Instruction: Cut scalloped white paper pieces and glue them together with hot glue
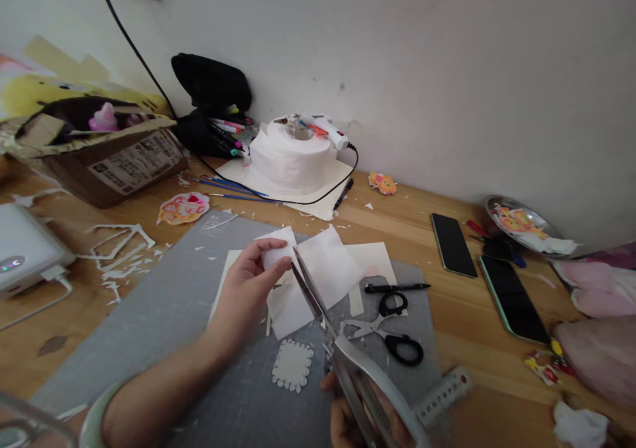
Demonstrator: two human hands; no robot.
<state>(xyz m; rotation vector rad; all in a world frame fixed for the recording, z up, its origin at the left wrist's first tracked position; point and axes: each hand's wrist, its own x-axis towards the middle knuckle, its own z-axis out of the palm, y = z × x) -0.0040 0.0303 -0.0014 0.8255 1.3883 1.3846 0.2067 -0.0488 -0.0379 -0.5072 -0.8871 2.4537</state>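
My left hand [253, 272] pinches a small piece of white paper [279, 244] between thumb and fingers, above the grey cutting mat [199, 342]. Silvery metal scissors [322, 312] are gripped in my right hand [345, 418], partly hidden behind their handles. The blade tips reach the right edge of the held paper, close to my left thumb. A larger white paper sheet [328, 262] lies beneath the blades. Below my left hand rests a small square paper piece with a scalloped edge [292, 365].
Black-handled scissors [382, 329], a black pen [397, 287] and a steel ruler [442, 395] lie right of the blades. Two phones [453, 244] sit farther right. Behind are a tissue roll [291, 160], a glue gun [328, 131] with its cord, and a cardboard box [114, 163].
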